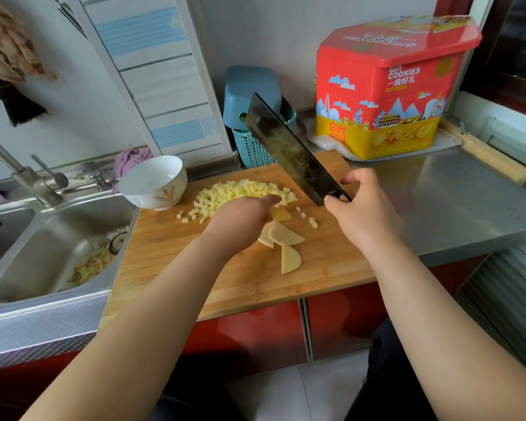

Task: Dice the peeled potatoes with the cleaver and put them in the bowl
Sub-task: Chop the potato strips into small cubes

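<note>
Head view — down, close over board [170, 278]

The cutting board [240, 278] was pale, matt wood with fine straight grain. The cleaver [289, 147] blade was dark, dull metal, smeared with starch. At ten o'clock of the board stood a glossy white ceramic bowl [154, 182]. The sink [43, 256] and the surface [456, 202] were brushed steel, softly reflective. The cookie tin [389, 95] was shiny printed metal; the basket [255, 147] was matt teal plastic.
</note>
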`<action>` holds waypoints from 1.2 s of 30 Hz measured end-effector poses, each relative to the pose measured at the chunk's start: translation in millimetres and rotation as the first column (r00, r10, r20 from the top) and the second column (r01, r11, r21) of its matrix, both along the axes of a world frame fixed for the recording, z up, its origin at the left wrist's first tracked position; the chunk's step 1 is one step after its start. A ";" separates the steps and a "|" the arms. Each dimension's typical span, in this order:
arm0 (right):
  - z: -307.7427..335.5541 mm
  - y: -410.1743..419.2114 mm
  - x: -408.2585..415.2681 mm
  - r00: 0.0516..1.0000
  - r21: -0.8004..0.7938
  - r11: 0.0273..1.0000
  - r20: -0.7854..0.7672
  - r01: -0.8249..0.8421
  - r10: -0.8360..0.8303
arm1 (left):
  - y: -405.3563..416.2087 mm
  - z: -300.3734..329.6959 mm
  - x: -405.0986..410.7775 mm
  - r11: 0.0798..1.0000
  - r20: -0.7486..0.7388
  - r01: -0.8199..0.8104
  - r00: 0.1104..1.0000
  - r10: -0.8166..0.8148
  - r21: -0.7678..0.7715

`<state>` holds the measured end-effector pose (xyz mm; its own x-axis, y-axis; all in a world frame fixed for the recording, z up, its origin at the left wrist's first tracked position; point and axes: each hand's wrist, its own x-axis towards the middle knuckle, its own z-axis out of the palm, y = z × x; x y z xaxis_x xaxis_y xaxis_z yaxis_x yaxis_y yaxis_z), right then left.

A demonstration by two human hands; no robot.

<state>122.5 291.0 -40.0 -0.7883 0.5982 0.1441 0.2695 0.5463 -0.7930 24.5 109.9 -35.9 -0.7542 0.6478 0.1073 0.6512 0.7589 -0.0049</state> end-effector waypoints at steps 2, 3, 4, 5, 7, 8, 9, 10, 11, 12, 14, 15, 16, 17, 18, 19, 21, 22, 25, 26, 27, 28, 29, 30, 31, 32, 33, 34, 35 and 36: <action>-0.6 -0.4 0.0 1.000 0.005 1.000 0.003 -0.004 0.004 | -7.7 -0.7 0.2 0.980 -0.001 0.002 1.000 -0.002 0.200; -0.8 -0.1 -0.1 1.000 0.005 1.000 0.001 -0.003 0.003 | -9.7 -2.6 1.6 0.962 0.004 0.042 0.999 -0.045 0.268; -0.7 0.1 -0.1 1.000 0.004 1.000 -0.001 -0.002 0.002 | -10.5 -4.6 4.1 0.952 -0.004 0.108 0.994 -0.112 0.286; -0.5 -0.1 -0.2 1.000 0.001 1.000 -0.002 -0.002 0.002 | -10.5 -8.7 5.2 0.949 -0.017 0.182 0.983 -0.184 0.257; 0.3 -0.8 -0.1 1.000 -0.001 1.000 -0.004 -0.001 0.001 | -8.7 -15.1 5.3 0.945 0.016 0.272 0.960 -0.280 0.181; 0.7 -0.8 0.0 1.000 -0.001 1.000 -0.006 0.001 -0.001 | -7.3 -14.0 4.1 0.952 0.077 0.270 0.956 -0.283 0.145; 1.2 -0.5 0.3 1.000 -0.003 1.000 -0.007 0.003 -0.003 | -5.7 -11.0 1.9 0.962 0.146 0.255 0.953 -0.267 0.099; 1.7 0.0 0.6 1.000 -0.008 1.000 -0.005 0.005 -0.005 | -4.2 -7.6 -1.5 0.969 0.202 0.242 0.948 -0.247 0.049; 2.1 0.3 0.8 1.000 -0.014 1.000 -0.003 0.006 -0.006 | -2.5 -4.3 -4.7 0.971 0.233 0.239 0.944 -0.232 -0.002; 2.2 0.5 0.9 1.000 -0.017 1.000 -0.001 0.004 -0.004 | -1.0 -1.8 -7.3 0.968 0.249 0.244 0.942 -0.224 -0.053; 2.3 0.5 0.9 1.000 -0.013 1.000 0.001 0.002 -0.002 | 2.1 1.7 -9.7 0.953 0.247 0.275 0.939 -0.238 -0.128; 2.5 0.4 1.0 1.000 -0.008 1.000 0.005 0.004 -0.004 | 3.2 1.8 -10.0 0.942 0.227 0.297 0.939 -0.258 -0.155; 2.4 0.3 1.0 1.000 -0.001 1.000 0.011 0.006 -0.006 | 3.7 1.3 -10.2 0.931 0.199 0.322 0.937 -0.287 -0.172; 2.3 0.2 1.3 1.000 0.005 1.000 0.019 0.008 -0.008 | 3.4 -0.1 -10.6 0.919 0.153 0.347 0.934 -0.322 -0.188; 1.9 -0.3 1.3 1.000 0.010 1.000 0.027 0.008 -0.008 | 3.0 -2.2 -11.1 0.907 0.093 0.369 0.929 -0.357 -0.204; 1.8 -0.8 1.4 0.999 0.014 1.000 0.033 0.006 -0.007 | 2.6 -4.6 -11.0 0.898 0.034 0.384 0.922 -0.386 -0.214; 1.3 -2.4 1.1 0.999 0.029 1.000 0.036 0.003 -0.004 | 3.2 -9.7 -10.1 0.898 -0.032 0.392 0.913 -0.406 -0.198; 1.0 -2.9 0.9 0.999 0.036 0.999 0.034 0.005 -0.006 | 4.2 -11.7 -9.5 0.904 -0.037 0.384 0.917 -0.397 -0.185; 0.5 -3.1 -0.2 0.999 0.038 0.999 0.031 0.008 -0.009 | 5.0 -14.7 -11.0 0.933 -0.024 0.350 0.935 -0.353 -0.083; 0.2 -2.7 -0.6 0.999 0.037 0.999 0.033 0.008 -0.009 | 3.3 -12.5 -12.7 0.948 -0.024 0.316 0.948 -0.317 -0.022; -0.1 -2.0 -0.9 0.999 0.036 0.999 0.033 0.007 -0.009 | -0.4 -9.1 -14.5 0.964 -0.022 0.265 0.964 -0.265 0.033; -0.7 -1.4 -1.5 0.999 0.036 0.999 0.034 0.006 -0.007 | -6.1 -5.9 -16.2 0.975 -0.017 0.209 0.978 -0.208 0.077; -1.0 -1.0 -1.8 0.999 0.037 0.999 0.035 0.005 -0.006 | -13.7 -3.4 -17.3 0.980 -0.013 0.167 0.986 -0.166 0.110; -1.4 -0.4 -2.0 0.999 0.038 0.999 0.037 0.003 -0.004 | -21.8 -2.3 -17.1 0.979 -0.015 0.150 0.989 -0.149 0.140; -1.8 -0.1 -2.0 0.999 0.038 0.999 0.038 0.002 -0.003 | -29.4 -1.7 -15.7 0.972 -0.019 0.163 0.987 -0.162 0.169; -2.1 0.1 -2.0 0.999 0.037 0.999 0.037 0.001 -0.003 | -35.4 -1.6 -13.6 0.962 -0.032 0.198 0.980 -0.196 0.190; -2.2 -0.2 -2.1 0.999 0.037 0.999 0.035 0.001 -0.002 | -39.7 -2.8 -12.1 0.954 -0.054 0.232 0.973 -0.226 0.190; -2.5 -0.8 -2.2 0.999 0.038 0.999 0.033 0.001 -0.002 | -42.4 -5.1 -11.1 0.952 -0.081 0.248 0.968 -0.237 0.178; -2.7 -1.9 -2.3 1.000 0.041 0.999 0.029 0.001 -0.002 | -43.8 -7.8 -10.8 0.953 -0.101 0.247 0.967 -0.232 0.173; -2.9 -3.0 -2.1 1.000 0.045 0.999 0.026 0.002 -0.003 | -44.0 -10.3 -11.3 0.952 -0.106 0.246 0.967 -0.230 0.181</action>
